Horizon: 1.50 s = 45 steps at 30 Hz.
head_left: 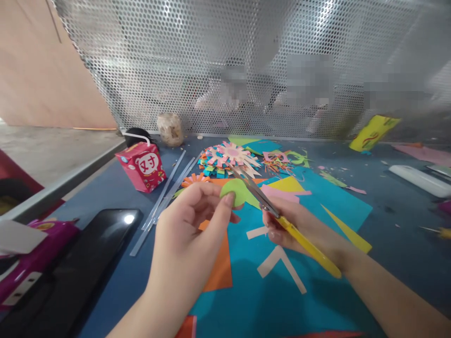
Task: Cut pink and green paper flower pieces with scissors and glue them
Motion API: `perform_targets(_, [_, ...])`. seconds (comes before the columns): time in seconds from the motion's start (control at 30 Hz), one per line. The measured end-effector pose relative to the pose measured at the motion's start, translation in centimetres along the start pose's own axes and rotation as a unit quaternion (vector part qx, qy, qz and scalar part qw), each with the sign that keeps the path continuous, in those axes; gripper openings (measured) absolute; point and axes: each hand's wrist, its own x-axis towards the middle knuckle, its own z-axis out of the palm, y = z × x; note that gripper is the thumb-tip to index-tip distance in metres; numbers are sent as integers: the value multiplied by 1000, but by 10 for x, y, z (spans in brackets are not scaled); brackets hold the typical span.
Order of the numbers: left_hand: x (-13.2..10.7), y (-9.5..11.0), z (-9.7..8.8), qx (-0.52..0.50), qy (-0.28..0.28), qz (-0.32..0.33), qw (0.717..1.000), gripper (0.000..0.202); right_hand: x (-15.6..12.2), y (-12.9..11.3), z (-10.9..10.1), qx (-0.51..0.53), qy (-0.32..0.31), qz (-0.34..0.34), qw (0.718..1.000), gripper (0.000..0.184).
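Note:
My left hand [197,220] pinches a light green piece of paper [235,191] with a rounded edge between thumb and fingers. In my right hand [299,223] is a pair of scissors [299,237] with yellow handles, its metal blades pointing up and left beside the green paper. Whether the blades touch the paper I cannot tell. Below both hands lie a large blue sheet [243,277], an orange sheet [218,263] and pale paper strips [278,260]. Behind them rests a heap of fringed paper flowers [230,157] in pink, blue and orange.
To the left stand a red drink carton [141,166] with a straw, clear glue sticks [162,202], a black phone [77,267] and a purple device [38,253]. A perforated metal panel [211,61] borders the table's back. At right are a yellow packet [373,134] and a white object [419,180].

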Motion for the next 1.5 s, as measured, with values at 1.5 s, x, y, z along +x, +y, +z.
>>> perform_targets(1.5, [-3,0,-1,-2,-21,-21,1000,15,-5,1,1,2,19,35,999,31])
